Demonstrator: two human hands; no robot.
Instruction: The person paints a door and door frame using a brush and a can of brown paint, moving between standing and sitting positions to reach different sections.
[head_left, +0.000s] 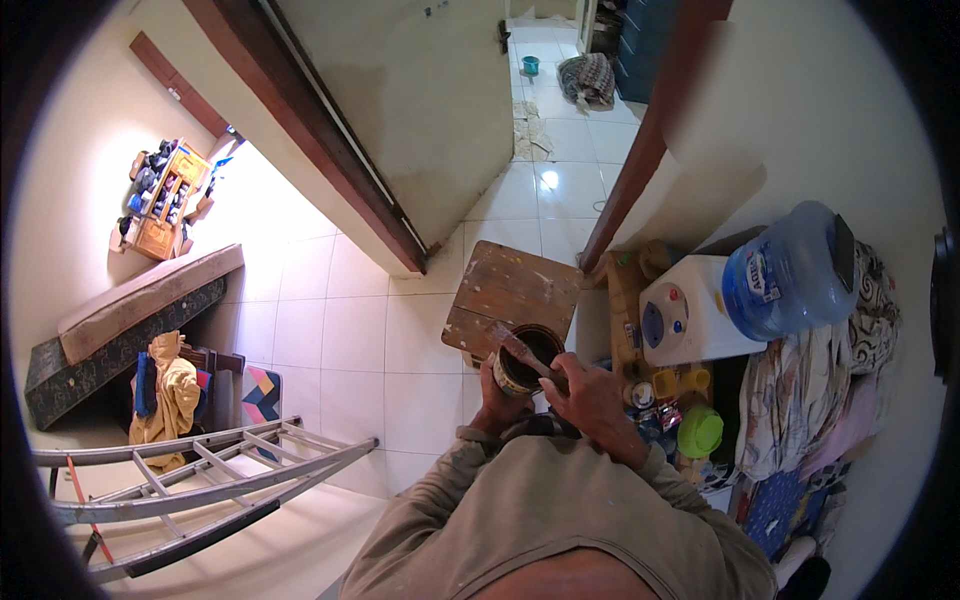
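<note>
A paint can (513, 380) with dark brown inside is held close to my body, my left hand (494, 408) wrapped round its lower left side. My right hand (600, 402) grips the handle of a paintbrush (520, 350). The brush lies slanted across the can's mouth, its bristles pointing up and left past the rim. How deep any liquid in the can is, I cannot tell. Just beyond the can stands a wooden stool (512, 285) with a paint-spotted brown top.
An aluminium ladder (210, 480) leans at the lower left. On the right a water dispenser (690, 310) carries a blue bottle (790, 270), beside a green bowl (700, 432) and hanging cloths (785, 410). A brown door frame (640, 150) opens onto white tiles ahead. Mattresses (150, 300) lean far left.
</note>
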